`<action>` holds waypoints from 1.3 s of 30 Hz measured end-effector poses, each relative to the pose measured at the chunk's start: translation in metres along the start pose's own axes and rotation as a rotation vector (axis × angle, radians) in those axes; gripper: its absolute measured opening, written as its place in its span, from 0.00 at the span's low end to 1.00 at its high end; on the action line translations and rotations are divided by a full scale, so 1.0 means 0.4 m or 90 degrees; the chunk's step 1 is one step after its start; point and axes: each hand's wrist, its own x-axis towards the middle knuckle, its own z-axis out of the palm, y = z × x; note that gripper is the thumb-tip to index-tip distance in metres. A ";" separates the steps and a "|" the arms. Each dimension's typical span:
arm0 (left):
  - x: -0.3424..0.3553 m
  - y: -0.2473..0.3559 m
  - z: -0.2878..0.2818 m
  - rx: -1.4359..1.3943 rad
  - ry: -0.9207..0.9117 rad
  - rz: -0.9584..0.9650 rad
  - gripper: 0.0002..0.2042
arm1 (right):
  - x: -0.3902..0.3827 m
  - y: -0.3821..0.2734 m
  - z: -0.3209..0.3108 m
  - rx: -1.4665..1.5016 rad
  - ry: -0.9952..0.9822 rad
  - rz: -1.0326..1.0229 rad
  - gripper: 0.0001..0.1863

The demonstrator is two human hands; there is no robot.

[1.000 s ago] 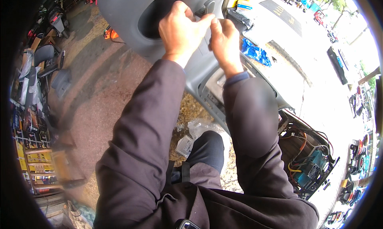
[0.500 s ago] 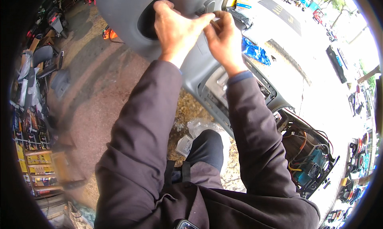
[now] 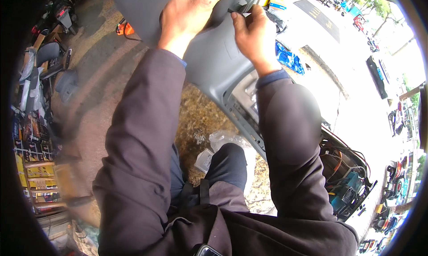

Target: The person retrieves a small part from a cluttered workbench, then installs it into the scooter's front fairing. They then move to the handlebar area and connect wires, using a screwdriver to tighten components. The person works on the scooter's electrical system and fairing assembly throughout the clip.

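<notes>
A big grey plastic panel with a dark rounded opening fills the top middle, tilted toward me. My left hand lies over that opening, its fingers bent around the panel; the fingertips are partly cut off at the picture's top. On the panel's right side, my right hand pinches the edge between thumb and fingers. Just above the right thumb sits a small dark grey fitting. Whether those fingers also hold some small part is hidden.
An open tool case with cables and a teal power tool lies at my right. A clear plastic bag and a small white box rest by my knee. Blue crumpled wrapping lies beyond my right hand. Shelves of boxes stand left.
My hands, close together at the panel's right edge before, are now apart. The left has moved left and up over the opening; the right stays at the edge. The panel has shifted and tilted slightly.
</notes>
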 end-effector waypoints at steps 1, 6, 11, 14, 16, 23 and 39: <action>-0.003 0.001 -0.002 0.016 -0.006 -0.014 0.27 | 0.000 0.002 0.002 0.014 0.011 -0.014 0.14; 0.002 0.009 -0.003 0.003 -0.025 -0.027 0.24 | 0.002 0.004 0.010 -0.039 0.021 -0.021 0.15; 0.003 0.019 -0.005 -0.035 -0.038 -0.019 0.26 | 0.011 -0.010 0.014 -0.152 0.034 -0.037 0.18; 0.002 0.020 -0.008 0.013 -0.037 -0.042 0.27 | 0.017 -0.013 0.016 -0.176 0.029 -0.051 0.18; 0.002 0.017 -0.007 0.012 -0.031 -0.045 0.27 | 0.017 -0.011 0.019 -0.185 0.035 -0.060 0.18; -0.022 -0.008 0.010 0.055 -0.002 -0.050 0.25 | 0.016 0.009 0.030 -0.144 0.028 -0.052 0.17; -0.071 -0.049 0.085 0.340 0.104 -0.026 0.33 | 0.027 -0.029 -0.003 -0.117 -0.034 0.055 0.18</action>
